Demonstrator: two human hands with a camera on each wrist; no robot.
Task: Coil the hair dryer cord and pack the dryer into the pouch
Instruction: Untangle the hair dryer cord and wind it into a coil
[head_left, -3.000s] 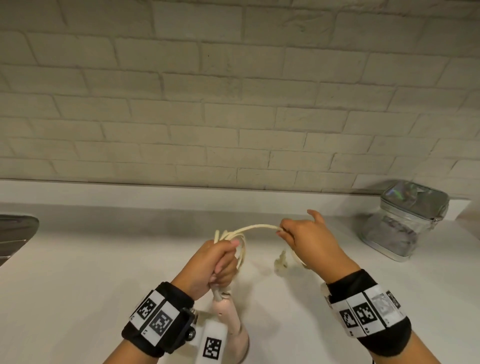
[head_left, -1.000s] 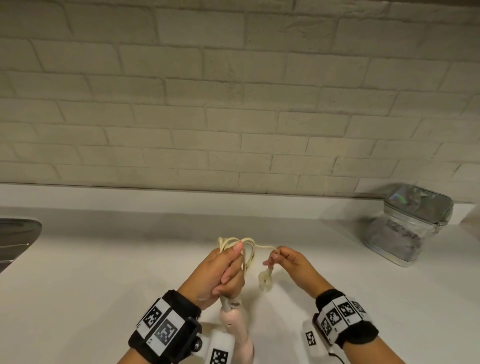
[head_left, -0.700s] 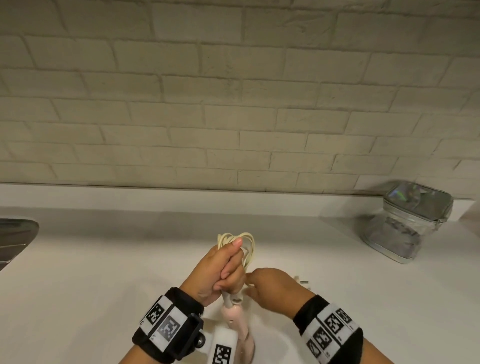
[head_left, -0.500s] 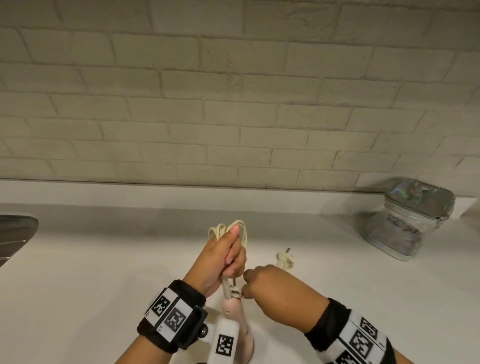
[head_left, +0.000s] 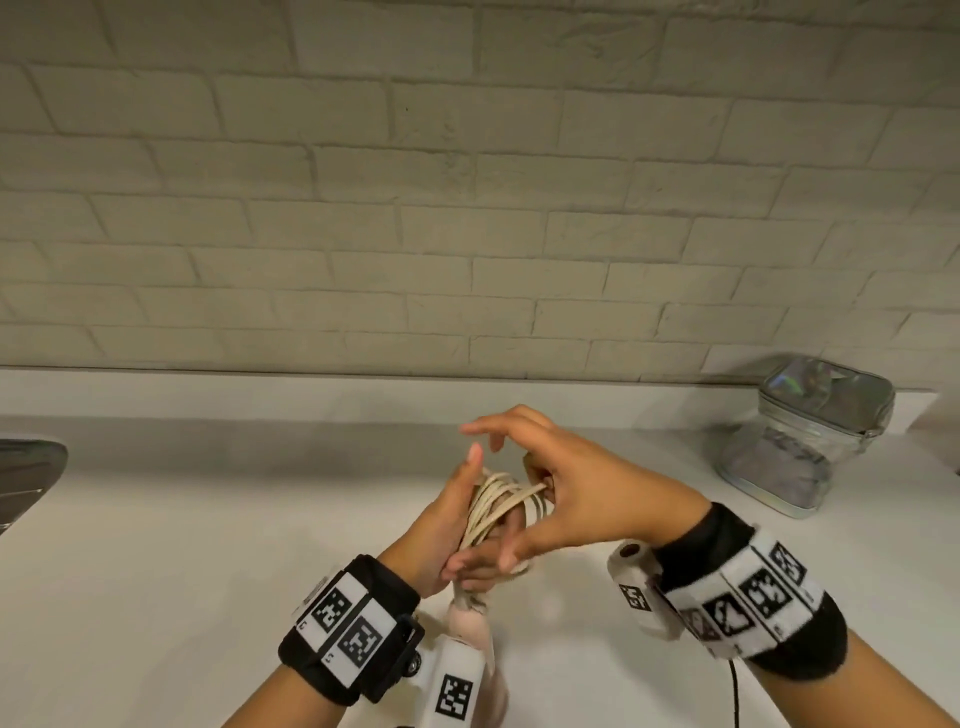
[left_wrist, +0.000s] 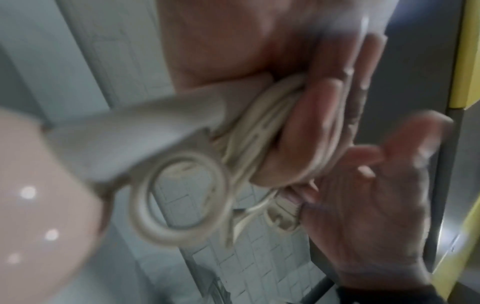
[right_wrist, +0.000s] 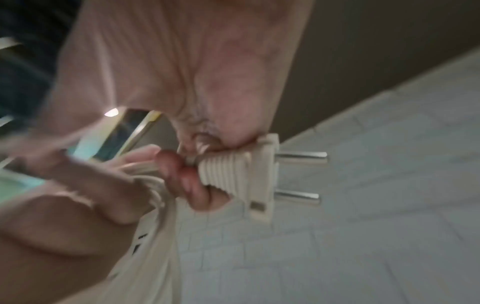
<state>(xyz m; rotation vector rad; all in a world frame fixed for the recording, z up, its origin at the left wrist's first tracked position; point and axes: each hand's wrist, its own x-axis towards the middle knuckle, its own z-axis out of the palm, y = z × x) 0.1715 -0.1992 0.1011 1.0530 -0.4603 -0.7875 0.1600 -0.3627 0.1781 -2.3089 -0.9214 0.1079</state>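
My left hand (head_left: 441, 525) grips the cream cord coil (head_left: 493, 501) against the end of the pink hair dryer handle (head_left: 475, 623), which points down toward me. In the left wrist view the fingers (left_wrist: 319, 115) curl round the bundled cord (left_wrist: 249, 131) beside the handle's hanging ring (left_wrist: 179, 195). My right hand (head_left: 582, 493) is over the coil and pinches the two-pin plug (right_wrist: 249, 174) between thumb and fingertips, with its last stretch of cord across the bundle. The silvery clear pouch (head_left: 810, 441) stands at the back right, apart from both hands.
A white counter (head_left: 208, 545) runs under the hands, with a pale brick wall (head_left: 467, 208) behind it. A sink edge (head_left: 26, 478) shows at the far left. A thin black cable (head_left: 735, 691) hangs by my right forearm.
My right hand swung the plug end from beside the handle up and over the coil, laying the cord's tail across the bundle. My left hand kept its grip on coil and handle.
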